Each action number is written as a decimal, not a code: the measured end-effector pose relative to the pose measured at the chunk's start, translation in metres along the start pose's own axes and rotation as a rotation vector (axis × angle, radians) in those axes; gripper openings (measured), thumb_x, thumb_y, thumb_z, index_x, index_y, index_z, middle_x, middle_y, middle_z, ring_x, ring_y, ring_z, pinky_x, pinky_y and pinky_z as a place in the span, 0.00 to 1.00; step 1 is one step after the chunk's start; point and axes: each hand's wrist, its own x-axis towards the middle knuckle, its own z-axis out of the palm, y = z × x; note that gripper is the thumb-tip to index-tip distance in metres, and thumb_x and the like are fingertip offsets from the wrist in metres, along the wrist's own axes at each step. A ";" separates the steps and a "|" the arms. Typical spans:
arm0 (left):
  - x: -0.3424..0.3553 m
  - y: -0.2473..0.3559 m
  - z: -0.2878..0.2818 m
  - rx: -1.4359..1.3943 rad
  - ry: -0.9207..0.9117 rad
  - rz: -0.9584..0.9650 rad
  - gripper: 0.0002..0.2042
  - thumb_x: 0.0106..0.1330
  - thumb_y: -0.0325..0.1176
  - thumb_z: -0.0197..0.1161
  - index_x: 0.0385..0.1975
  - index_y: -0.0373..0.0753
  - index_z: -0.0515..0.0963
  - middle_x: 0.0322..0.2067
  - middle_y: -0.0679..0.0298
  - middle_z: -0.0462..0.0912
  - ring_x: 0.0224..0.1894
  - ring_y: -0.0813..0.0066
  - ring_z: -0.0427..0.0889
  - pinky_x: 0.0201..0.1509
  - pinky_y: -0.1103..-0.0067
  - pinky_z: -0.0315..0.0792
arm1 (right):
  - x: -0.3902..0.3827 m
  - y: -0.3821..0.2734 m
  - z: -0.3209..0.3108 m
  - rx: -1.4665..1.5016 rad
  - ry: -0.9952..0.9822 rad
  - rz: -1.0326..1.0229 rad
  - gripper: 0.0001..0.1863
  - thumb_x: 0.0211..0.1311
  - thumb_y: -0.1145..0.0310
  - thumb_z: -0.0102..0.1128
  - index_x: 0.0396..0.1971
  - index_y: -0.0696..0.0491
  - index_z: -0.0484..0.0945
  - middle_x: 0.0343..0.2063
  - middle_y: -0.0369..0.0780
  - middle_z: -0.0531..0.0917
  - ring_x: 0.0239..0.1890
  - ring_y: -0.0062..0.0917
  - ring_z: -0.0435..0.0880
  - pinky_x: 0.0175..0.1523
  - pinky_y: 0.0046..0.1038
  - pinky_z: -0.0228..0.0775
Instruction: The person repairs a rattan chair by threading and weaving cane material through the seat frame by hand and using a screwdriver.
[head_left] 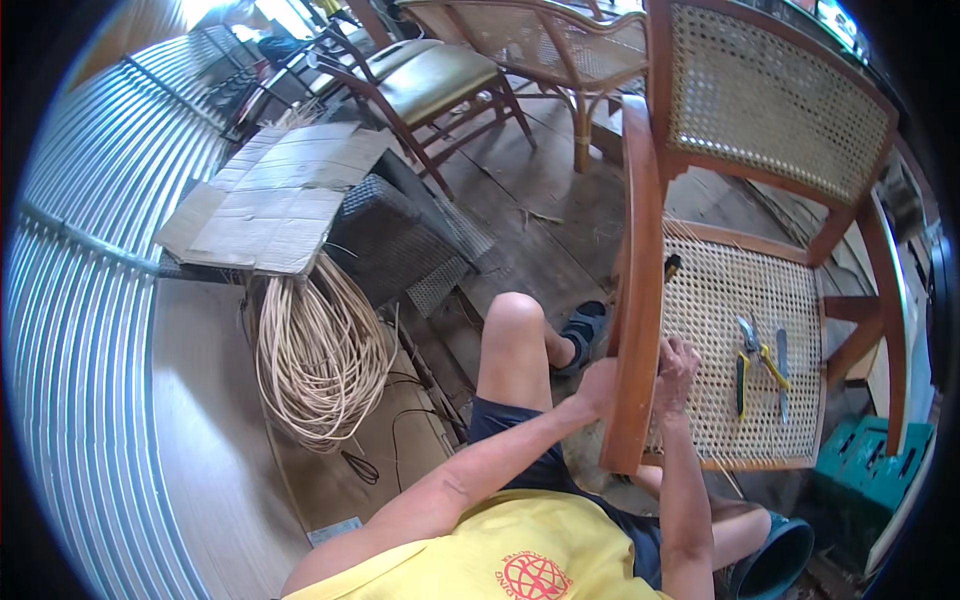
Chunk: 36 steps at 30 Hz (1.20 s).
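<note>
A wooden armchair (633, 300) with a woven cane seat (710, 330) and cane back (770, 110) stands at my right. My left hand (598, 386) reaches behind the chair's near armrest, its fingers hidden by the wood. On the armrest's other side, my right hand (677, 376) bends its fingers closed at the left border of the seat; what they pinch is too small to make out. Pruning shears (742, 385) with yellow and black handles lie on the cane, beside a slim flat metal tool (783, 350). Farther up the seat edge is a black and yellow handle (673, 266).
A large coil of rattan strands (325, 360) hangs at my left, below a flattened cardboard piece (270, 195). Padded chair (435, 85) and rattan bench (560, 45) stand beyond. A teal plastic crate (870, 460) and a dark round bucket (775, 560) sit at the lower right.
</note>
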 end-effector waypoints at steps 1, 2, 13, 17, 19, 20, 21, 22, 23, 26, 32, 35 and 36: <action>-0.014 -0.017 0.002 -0.265 -0.016 -0.151 0.16 0.63 0.42 0.62 0.43 0.36 0.80 0.30 0.45 0.85 0.36 0.42 0.85 0.36 0.56 0.79 | 0.005 -0.009 0.009 0.038 0.002 -0.034 0.08 0.50 0.71 0.70 0.31 0.47 0.82 0.32 0.37 0.80 0.42 0.34 0.78 0.55 0.42 0.63; -0.016 -0.018 0.000 -0.559 -0.049 -0.289 0.17 0.65 0.42 0.61 0.46 0.36 0.78 0.31 0.44 0.84 0.36 0.40 0.84 0.37 0.54 0.78 | 0.005 -0.009 0.012 0.002 0.014 -0.060 0.08 0.50 0.71 0.70 0.30 0.48 0.80 0.32 0.37 0.79 0.41 0.35 0.77 0.55 0.42 0.62; -0.009 0.041 -0.058 -0.594 -0.234 -0.455 0.24 0.71 0.35 0.58 0.65 0.40 0.64 0.39 0.38 0.82 0.43 0.35 0.82 0.42 0.58 0.78 | 0.017 0.014 0.005 0.245 -0.236 0.131 0.08 0.52 0.75 0.67 0.32 0.49 0.80 0.31 0.37 0.78 0.42 0.34 0.78 0.56 0.42 0.62; -0.016 0.046 -0.051 -0.554 -0.129 -0.399 0.23 0.72 0.33 0.59 0.66 0.41 0.65 0.43 0.42 0.84 0.46 0.42 0.85 0.47 0.66 0.80 | 0.019 0.008 -0.011 0.123 -0.216 -0.007 0.08 0.56 0.75 0.66 0.33 0.44 0.82 0.31 0.36 0.79 0.40 0.34 0.79 0.53 0.40 0.62; -0.020 0.046 -0.048 -0.603 -0.122 -0.400 0.21 0.74 0.34 0.59 0.64 0.38 0.68 0.42 0.54 0.82 0.43 0.63 0.81 0.45 0.75 0.77 | 0.021 0.007 -0.016 0.099 -0.249 -0.001 0.09 0.57 0.75 0.66 0.34 0.43 0.83 0.31 0.35 0.79 0.40 0.33 0.79 0.51 0.38 0.62; -0.022 0.047 -0.048 -0.652 -0.105 -0.408 0.18 0.76 0.34 0.60 0.62 0.36 0.71 0.41 0.66 0.79 0.40 0.83 0.77 0.43 0.83 0.74 | 0.019 0.010 -0.012 0.099 -0.231 -0.028 0.09 0.57 0.75 0.66 0.34 0.43 0.82 0.31 0.35 0.79 0.40 0.33 0.80 0.51 0.38 0.62; -0.024 0.044 -0.047 -0.651 -0.116 -0.396 0.18 0.76 0.34 0.60 0.62 0.36 0.71 0.41 0.66 0.79 0.40 0.83 0.77 0.43 0.83 0.74 | 0.017 0.013 -0.010 0.099 -0.212 -0.055 0.09 0.57 0.75 0.66 0.35 0.43 0.82 0.31 0.35 0.79 0.40 0.33 0.80 0.51 0.38 0.62; -0.026 0.039 -0.047 -0.506 -0.125 -0.287 0.22 0.74 0.34 0.60 0.64 0.37 0.68 0.48 0.58 0.79 0.47 0.67 0.80 0.50 0.76 0.76 | 0.015 0.013 -0.010 0.104 -0.229 -0.061 0.10 0.56 0.78 0.64 0.34 0.45 0.81 0.32 0.35 0.78 0.41 0.34 0.79 0.51 0.38 0.62; -0.028 0.034 -0.047 -0.362 -0.131 -0.177 0.26 0.71 0.34 0.61 0.67 0.38 0.64 0.56 0.50 0.79 0.53 0.51 0.83 0.56 0.69 0.78 | 0.015 0.012 -0.009 0.099 -0.218 -0.057 0.10 0.56 0.78 0.64 0.34 0.45 0.81 0.32 0.35 0.78 0.41 0.34 0.79 0.51 0.38 0.62; -0.032 0.030 -0.050 -0.298 -0.308 -0.343 0.25 0.70 0.33 0.61 0.66 0.37 0.65 0.58 0.50 0.77 0.56 0.52 0.81 0.58 0.69 0.78 | 0.014 0.011 -0.002 -0.009 -0.139 -0.144 0.08 0.56 0.74 0.67 0.34 0.45 0.81 0.32 0.35 0.79 0.40 0.33 0.79 0.50 0.38 0.63; -0.046 -0.001 -0.016 -0.494 -0.244 -0.492 0.23 0.70 0.33 0.60 0.64 0.38 0.67 0.55 0.49 0.78 0.57 0.52 0.79 0.60 0.68 0.75 | 0.012 0.006 -0.004 0.028 -0.100 -0.112 0.05 0.56 0.71 0.67 0.31 0.48 0.79 0.32 0.37 0.79 0.40 0.35 0.79 0.50 0.39 0.63; -0.045 0.003 -0.014 -0.447 -0.233 -0.445 0.23 0.70 0.33 0.60 0.64 0.38 0.67 0.55 0.48 0.77 0.57 0.50 0.79 0.60 0.67 0.75 | 0.007 0.009 0.001 0.020 -0.031 -0.090 0.05 0.57 0.70 0.67 0.30 0.50 0.78 0.32 0.39 0.79 0.39 0.37 0.79 0.51 0.40 0.62; -0.044 0.005 -0.012 -0.452 -0.241 -0.448 0.23 0.70 0.33 0.60 0.64 0.38 0.67 0.55 0.48 0.77 0.57 0.50 0.79 0.60 0.67 0.75 | 0.003 0.009 0.001 0.015 -0.035 -0.082 0.05 0.57 0.70 0.67 0.30 0.50 0.78 0.32 0.39 0.79 0.39 0.37 0.79 0.51 0.40 0.62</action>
